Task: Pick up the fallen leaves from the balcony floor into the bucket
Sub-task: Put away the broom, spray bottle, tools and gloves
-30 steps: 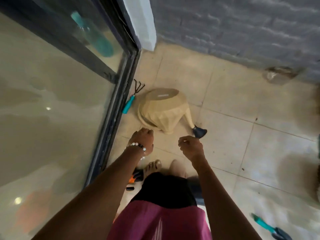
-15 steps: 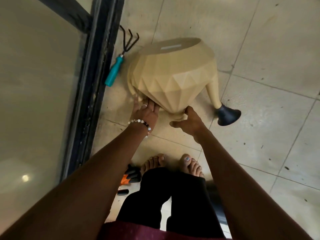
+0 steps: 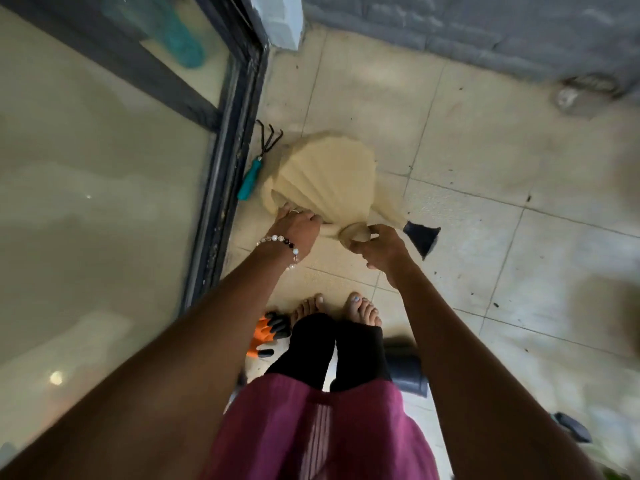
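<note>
1. Clutter sits close around you: a teal-handled hand rake lies along the dark door frame, just beside the beige watering can; orange-and-black gloves lie by your left foot, a dark round container stands just behind your right foot, and a grey brick wall closes off the far side of the tiled floor.
2. The glass door fills your left side, so the can is hemmed in between the frame and your hands.
3. The bucket and any leaves cannot be made out; only small dark specks dot the tiles, too small to identify.
4. The watering can is blurred, its black spout head pointing toward your right, touching or just above the floor.
5. Your left hand, with a bead bracelet at the wrist, presses against the can's lower left side, fingers bent around its edge.
6. Your right hand has a closed grip on the can's round beige part nearest you, thumb and fingers curled around it.
7. Both of your 2 hands are in contact with the can.
</note>
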`<action>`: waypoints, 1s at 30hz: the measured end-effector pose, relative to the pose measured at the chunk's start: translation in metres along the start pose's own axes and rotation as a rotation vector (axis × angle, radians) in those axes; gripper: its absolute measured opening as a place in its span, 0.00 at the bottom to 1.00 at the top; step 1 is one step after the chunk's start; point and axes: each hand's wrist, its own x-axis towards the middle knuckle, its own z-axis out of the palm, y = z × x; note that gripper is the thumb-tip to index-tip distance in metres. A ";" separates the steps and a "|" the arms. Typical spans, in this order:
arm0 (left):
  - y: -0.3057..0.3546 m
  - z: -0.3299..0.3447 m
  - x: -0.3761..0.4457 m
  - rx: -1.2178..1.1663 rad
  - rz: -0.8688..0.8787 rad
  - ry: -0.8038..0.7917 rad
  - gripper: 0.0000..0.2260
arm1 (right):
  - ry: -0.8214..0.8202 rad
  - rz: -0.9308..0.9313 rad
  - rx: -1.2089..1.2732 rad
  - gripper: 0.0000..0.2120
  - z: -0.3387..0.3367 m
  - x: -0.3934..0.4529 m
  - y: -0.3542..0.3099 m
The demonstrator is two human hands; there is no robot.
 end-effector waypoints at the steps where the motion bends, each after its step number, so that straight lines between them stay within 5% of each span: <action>1: 0.004 -0.020 -0.010 0.000 0.007 -0.006 0.19 | 0.012 -0.009 0.014 0.32 -0.007 -0.020 -0.007; 10: 0.049 -0.176 -0.157 -0.154 0.026 -0.084 0.16 | 0.113 -0.075 0.219 0.29 -0.069 -0.244 -0.050; 14: 0.076 -0.227 -0.227 -0.429 0.043 -0.038 0.14 | 0.232 -0.181 0.384 0.30 -0.085 -0.333 -0.054; 19: 0.132 -0.274 -0.291 -0.860 0.123 0.046 0.07 | 0.544 -0.169 0.670 0.13 -0.108 -0.423 -0.054; 21: 0.163 -0.287 -0.310 -0.956 0.195 0.030 0.04 | 0.531 -0.152 0.717 0.17 -0.115 -0.450 -0.052; 27: 0.263 -0.299 -0.377 -1.033 0.407 -0.187 0.16 | 0.715 -0.138 0.913 0.21 -0.149 -0.494 -0.007; 30: 0.309 -0.299 -0.410 -1.019 0.432 -0.196 0.15 | 0.773 -0.153 0.967 0.20 -0.165 -0.516 0.053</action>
